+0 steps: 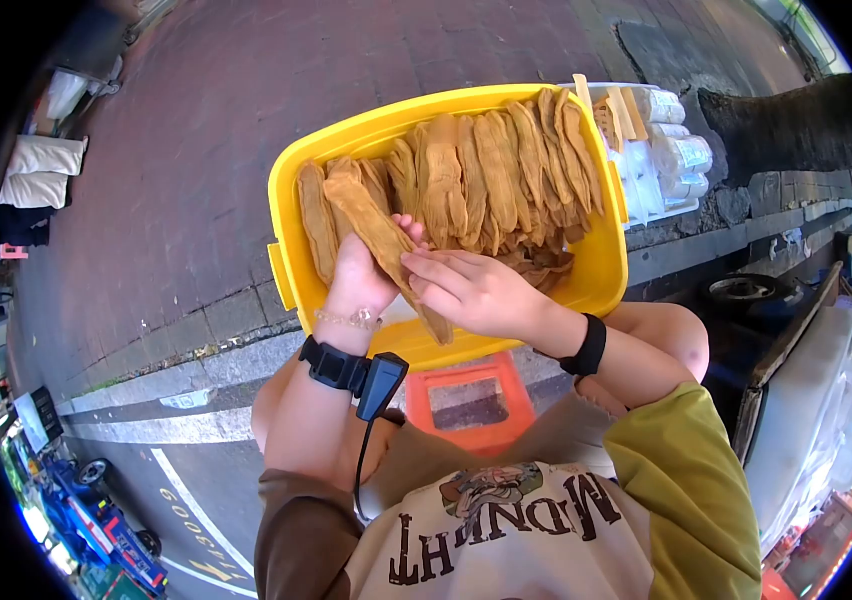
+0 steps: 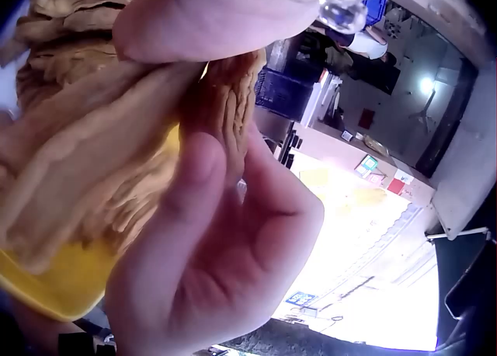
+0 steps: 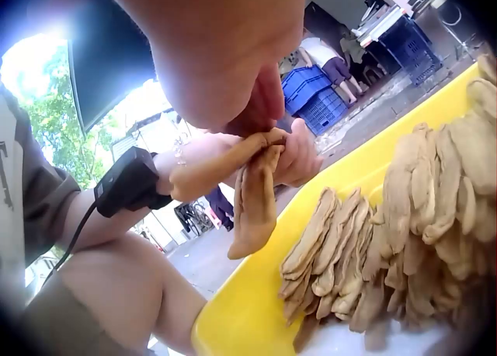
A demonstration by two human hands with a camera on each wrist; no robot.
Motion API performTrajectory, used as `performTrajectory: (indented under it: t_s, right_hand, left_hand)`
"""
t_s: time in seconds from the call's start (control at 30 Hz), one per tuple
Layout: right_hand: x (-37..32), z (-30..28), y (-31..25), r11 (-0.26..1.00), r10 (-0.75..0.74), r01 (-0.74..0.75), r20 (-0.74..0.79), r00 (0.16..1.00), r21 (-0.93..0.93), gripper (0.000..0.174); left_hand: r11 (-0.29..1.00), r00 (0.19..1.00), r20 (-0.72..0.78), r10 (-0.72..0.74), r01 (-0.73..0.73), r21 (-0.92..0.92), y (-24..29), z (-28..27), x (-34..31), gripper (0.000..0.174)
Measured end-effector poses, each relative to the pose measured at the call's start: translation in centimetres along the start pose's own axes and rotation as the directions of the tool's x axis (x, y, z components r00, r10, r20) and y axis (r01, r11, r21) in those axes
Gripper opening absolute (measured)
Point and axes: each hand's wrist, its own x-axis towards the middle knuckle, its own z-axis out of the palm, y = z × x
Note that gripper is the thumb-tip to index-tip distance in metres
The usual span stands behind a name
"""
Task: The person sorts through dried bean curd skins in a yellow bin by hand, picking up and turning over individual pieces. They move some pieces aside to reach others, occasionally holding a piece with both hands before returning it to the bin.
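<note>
Head view is showing me a long brown strip lying over the near left part of the yellow tub. My left hand is holding it from below and from the left, and my right hand is pinching it from the right. Both hands are touching it, so neither is nearer. Its long side is running on a slant: one end is pointing away from me and left, the other back toward me and right. More brown strips are sitting in the tub, mostly to its right.
</note>
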Motion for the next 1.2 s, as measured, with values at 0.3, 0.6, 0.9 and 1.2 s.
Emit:
performTrajectory:
  t_s: [0.3,0.6,0.9,1.2]
  right_hand:
    - [-0.7,-1.6,0.8,0.995,-0.036,0.022,0.147,0.988,0.095,0.023]
    - [-7.5,1.9,9.3,0.851,0.504,-0.438,0.218,0.836,-0.29,0.065]
    - [-8.2,2.3,11.6,0.849,0.526,-0.434,0.41,0.745,-0.3,0.081]
    - [-7.0,1.7,11.3,0.866,0.498,-0.419,0.4,0.769,-0.273,0.06]
  left_hand:
    - [0.988,0.992,0.009,0.125,-0.126,0.091,-0.3,0.4,0.7,0.032]
    - [0.959,0.963,-0.16,0.218,-0.181,0.219,-0.5,2.5,-0.9,0.03]
    - [0.963,0.987,-0.053,0.151,-0.135,0.232,-0.4,1.8,-1.3,0.029]
    - [0.981,0.991,-0.058,0.119,-0.108,0.162,-0.6,1.5,-1.4,0.03]
